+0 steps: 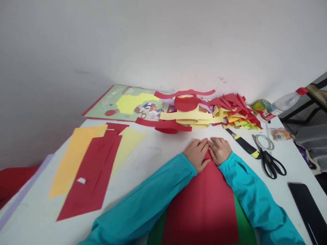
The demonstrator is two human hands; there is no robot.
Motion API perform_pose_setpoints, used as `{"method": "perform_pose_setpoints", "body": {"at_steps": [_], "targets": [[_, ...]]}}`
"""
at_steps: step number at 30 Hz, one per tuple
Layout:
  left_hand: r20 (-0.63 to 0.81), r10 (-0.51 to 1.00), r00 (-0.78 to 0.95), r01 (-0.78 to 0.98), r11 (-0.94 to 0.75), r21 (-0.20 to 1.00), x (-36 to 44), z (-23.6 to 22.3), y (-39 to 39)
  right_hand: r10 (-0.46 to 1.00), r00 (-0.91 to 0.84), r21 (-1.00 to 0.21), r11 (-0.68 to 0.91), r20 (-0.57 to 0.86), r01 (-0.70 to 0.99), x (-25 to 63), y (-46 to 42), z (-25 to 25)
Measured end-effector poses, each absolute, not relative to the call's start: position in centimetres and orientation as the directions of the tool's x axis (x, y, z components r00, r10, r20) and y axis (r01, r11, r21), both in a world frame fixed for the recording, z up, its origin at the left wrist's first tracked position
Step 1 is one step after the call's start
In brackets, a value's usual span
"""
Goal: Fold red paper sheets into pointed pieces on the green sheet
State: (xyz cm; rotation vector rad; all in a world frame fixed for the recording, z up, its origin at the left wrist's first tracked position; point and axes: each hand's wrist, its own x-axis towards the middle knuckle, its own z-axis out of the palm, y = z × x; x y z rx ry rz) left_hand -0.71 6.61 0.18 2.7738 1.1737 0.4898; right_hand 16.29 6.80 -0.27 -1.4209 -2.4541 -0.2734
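A large sheet of red paper (201, 207) stretches away from me, its far end drawn to a narrow tip. My left hand (196, 153) presses on that tip from the left, fingers bent and closed on the paper. From the right, my right hand (219, 150) pinches the same tip, fingertips close to the left ones. Both hands partly cover the far end, so its exact fold is hidden. Green material (244, 221) shows along both sides of the sheet near me.
Right: a utility knife (245, 145), black scissors (270, 163), a tape roll (264, 142), a black phone (306, 209), a plastic bottle (282, 103). Left: cut red paper (89, 170) over orange paper (68, 153). Behind: a picture board (102, 105) and folded paper pieces (231, 107) by the wall.
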Motion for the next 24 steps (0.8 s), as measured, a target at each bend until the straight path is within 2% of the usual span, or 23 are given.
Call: {"method": "perform_pose_setpoints", "body": {"at_steps": [3, 11, 24], "targets": [[0.225, 0.713, 0.664, 0.684, -0.701, 0.202, -0.6, 0.3, 6.5, 0.801, -0.504, 0.079, 0.508, 0.324, 0.858, 16.1, 6.9, 0.0], [0.19, 0.742, 0.643, 0.725, -0.669, 0.161, 0.0, 0.9, 5.8, 0.663, -0.581, 0.15, 0.589, 0.471, 0.794, 17.5, 6.1, -0.1], [0.215, 0.734, 0.644, 0.724, -0.676, 0.14, 0.0, 0.6, 6.0, 0.587, -0.579, 0.016, 0.694, 0.565, 0.72, 20.6, 3.2, 0.4]]}}
